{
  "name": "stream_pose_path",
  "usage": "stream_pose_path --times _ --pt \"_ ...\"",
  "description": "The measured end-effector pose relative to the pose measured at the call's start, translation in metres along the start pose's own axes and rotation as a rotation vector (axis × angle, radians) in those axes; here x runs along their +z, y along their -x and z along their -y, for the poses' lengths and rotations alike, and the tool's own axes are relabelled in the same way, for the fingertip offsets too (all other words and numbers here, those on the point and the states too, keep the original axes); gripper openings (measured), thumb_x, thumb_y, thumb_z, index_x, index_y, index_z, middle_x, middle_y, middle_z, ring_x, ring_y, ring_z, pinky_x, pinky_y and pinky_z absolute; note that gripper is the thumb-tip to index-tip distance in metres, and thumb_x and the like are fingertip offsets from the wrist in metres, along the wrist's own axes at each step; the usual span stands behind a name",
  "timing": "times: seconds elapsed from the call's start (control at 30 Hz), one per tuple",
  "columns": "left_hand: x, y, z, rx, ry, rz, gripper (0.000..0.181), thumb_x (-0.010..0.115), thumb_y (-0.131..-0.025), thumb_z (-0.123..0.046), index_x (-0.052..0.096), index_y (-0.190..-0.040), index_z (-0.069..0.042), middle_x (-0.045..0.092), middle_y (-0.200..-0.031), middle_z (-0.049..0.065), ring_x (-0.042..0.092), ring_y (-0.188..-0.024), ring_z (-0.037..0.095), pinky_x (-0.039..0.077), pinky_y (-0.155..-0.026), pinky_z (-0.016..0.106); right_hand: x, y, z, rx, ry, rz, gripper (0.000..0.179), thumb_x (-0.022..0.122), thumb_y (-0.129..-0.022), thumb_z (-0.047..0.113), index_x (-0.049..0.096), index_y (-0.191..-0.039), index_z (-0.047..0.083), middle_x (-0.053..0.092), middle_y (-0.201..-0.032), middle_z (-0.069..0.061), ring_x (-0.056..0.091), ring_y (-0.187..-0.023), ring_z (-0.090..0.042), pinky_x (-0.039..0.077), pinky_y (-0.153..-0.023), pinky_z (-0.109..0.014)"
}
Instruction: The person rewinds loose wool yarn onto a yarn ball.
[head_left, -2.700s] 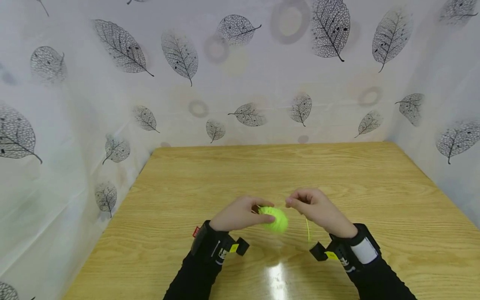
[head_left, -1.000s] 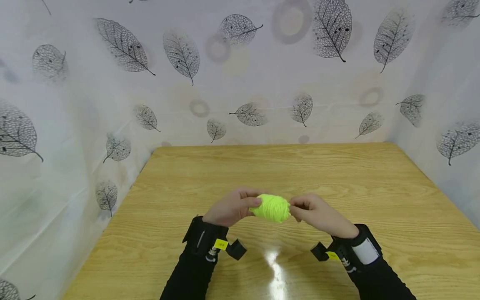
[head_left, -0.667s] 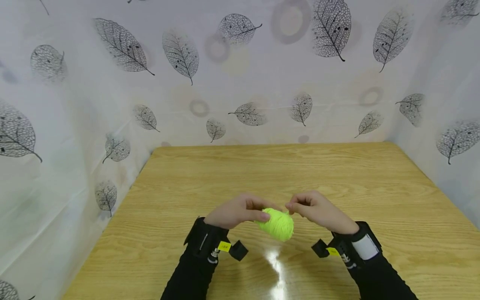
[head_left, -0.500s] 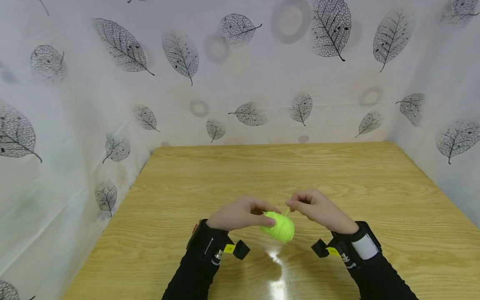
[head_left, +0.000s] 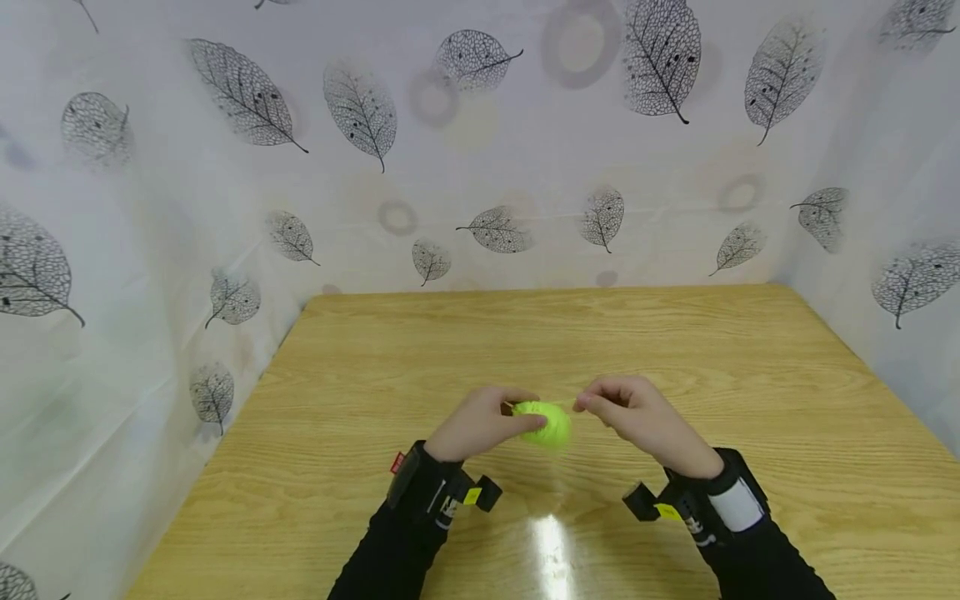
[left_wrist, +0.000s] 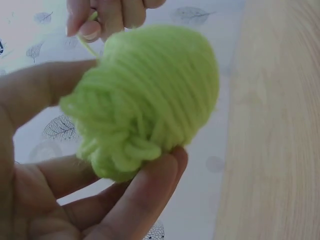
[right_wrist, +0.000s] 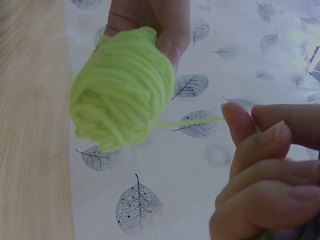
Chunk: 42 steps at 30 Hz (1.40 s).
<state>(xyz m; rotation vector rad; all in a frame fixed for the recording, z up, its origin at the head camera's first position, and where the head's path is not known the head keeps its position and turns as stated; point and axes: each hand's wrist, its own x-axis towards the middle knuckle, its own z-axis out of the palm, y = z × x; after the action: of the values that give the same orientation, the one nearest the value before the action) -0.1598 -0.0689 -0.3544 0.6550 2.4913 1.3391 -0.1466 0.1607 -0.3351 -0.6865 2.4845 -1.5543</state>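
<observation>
A ball of neon yellow-green yarn (head_left: 551, 427) hangs in the air over the table, gripped at its left end by my left hand (head_left: 480, 423). Seen from the left wrist, the thumb and fingers spread around the looped end of the yarn ball (left_wrist: 160, 80). To the right, my right hand (head_left: 637, 417) pinches a single strand of yarn (right_wrist: 192, 121) between thumb and forefinger. That strand runs taut from the ball's side to the fingertips in the right wrist view. The right hand's other fingers (right_wrist: 270, 200) are curled in.
A light wood table (head_left: 540, 342) lies beneath both hands. White cloth with a leaf print (head_left: 495, 150) stands behind it and along both sides. Each wrist wears a black strap with a small camera (head_left: 489, 493).
The left hand has turned and tilted the yarn ball, then drawn it up and slightly left, away from the right hand. The right hand has stayed nearly in place, pinching the strand.
</observation>
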Motion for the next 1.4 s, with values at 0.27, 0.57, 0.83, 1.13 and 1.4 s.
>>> stream_pose_path --times 0.27,0.57,0.83,1.13,1.4 --pt "0.0 -0.001 -0.002 -0.039 0.064 -0.164 0.047 0.06 -0.088 -0.037 0.058 -0.123 -0.006 0.063 -0.103 0.005 0.058 -0.079 0.017 0.05 -0.065 0.033 0.003 0.008 0.014 -0.082 0.025 -0.057 0.022 0.051 -0.096 0.015 0.067 -0.099 0.001 0.047 -0.064 -0.002 0.033 -0.049 -0.01 0.035 -0.047 -0.028" --pt "-0.001 -0.007 0.0 -0.055 0.177 -0.377 0.047 0.062 -0.086 -0.037 0.06 -0.121 -0.005 0.064 -0.103 0.009 0.058 -0.079 0.019 0.046 -0.061 0.028 0.01 0.012 0.019 -0.168 0.051 -0.072 0.016 0.053 -0.093 0.006 0.068 -0.093 0.002 0.063 -0.075 -0.004 0.039 -0.052 -0.007 0.037 -0.045 -0.024" --pt "-0.006 -0.005 -0.003 -0.046 0.439 -0.462 0.047 0.063 -0.087 -0.03 0.057 -0.123 -0.001 0.059 -0.113 0.015 0.058 -0.094 0.023 0.049 -0.082 0.044 0.015 0.012 0.018 -0.169 0.06 -0.043 0.016 0.054 -0.093 0.007 0.068 -0.093 0.001 0.069 -0.087 -0.006 0.047 -0.06 -0.007 0.043 -0.051 -0.023" --pt "-0.014 0.001 -0.013 0.025 0.908 -0.298 0.032 0.048 -0.096 -0.01 0.051 -0.117 0.014 0.058 -0.1 0.009 0.059 -0.086 0.013 0.05 -0.078 0.023 0.023 0.008 0.014 -0.227 0.026 0.055 0.017 0.052 -0.094 0.008 0.068 -0.093 0.005 0.058 -0.071 0.0 0.045 -0.055 -0.007 0.042 -0.047 -0.023" --pt "-0.017 0.007 -0.012 0.107 1.009 0.077 0.019 0.05 -0.093 -0.01 0.06 -0.102 0.003 0.06 -0.092 0.004 0.057 -0.081 0.012 0.051 -0.072 0.021 0.024 0.003 0.008 -0.225 -0.008 0.136 0.016 0.051 -0.094 0.004 0.066 -0.093 0.0 0.062 -0.074 -0.004 0.05 -0.059 -0.008 0.047 -0.052 -0.026"
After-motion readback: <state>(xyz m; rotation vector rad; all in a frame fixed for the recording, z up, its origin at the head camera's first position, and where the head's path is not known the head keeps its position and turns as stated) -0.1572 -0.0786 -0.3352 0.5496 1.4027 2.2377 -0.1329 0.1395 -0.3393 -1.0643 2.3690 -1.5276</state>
